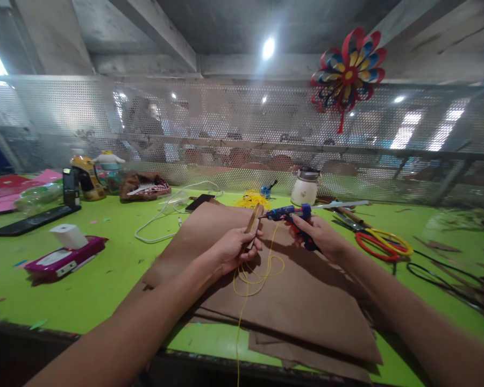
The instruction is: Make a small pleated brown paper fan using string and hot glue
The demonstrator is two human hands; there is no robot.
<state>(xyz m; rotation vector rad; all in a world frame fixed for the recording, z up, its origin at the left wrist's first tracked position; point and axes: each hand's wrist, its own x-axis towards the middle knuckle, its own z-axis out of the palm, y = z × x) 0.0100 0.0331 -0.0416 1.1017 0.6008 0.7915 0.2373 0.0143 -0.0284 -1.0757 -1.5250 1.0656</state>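
Note:
My left hand (239, 248) is closed on a narrow brown cardboard strip (253, 219), which stands tilted above the stacked brown sheets. In my right hand (317, 232) is a blue glue gun (288, 213), its nozzle pointing left and touching or almost touching the strip. A long pale glue stick (342, 204) sticks out of the gun's back end. Thin yellow string (262, 279) loops over the brown cardboard sheets (306, 317) below my left hand and hangs past the table's front edge. Behind the strip lies a tangle of yellow string (252, 200).
Scissors with red and yellow handles (381, 244) and a black cord (443, 271) lie on the right. A white jar (305, 187) stands at the back. On the left are a purple box (66, 260), a phone on a stand (70, 187) and a white cable (145, 236).

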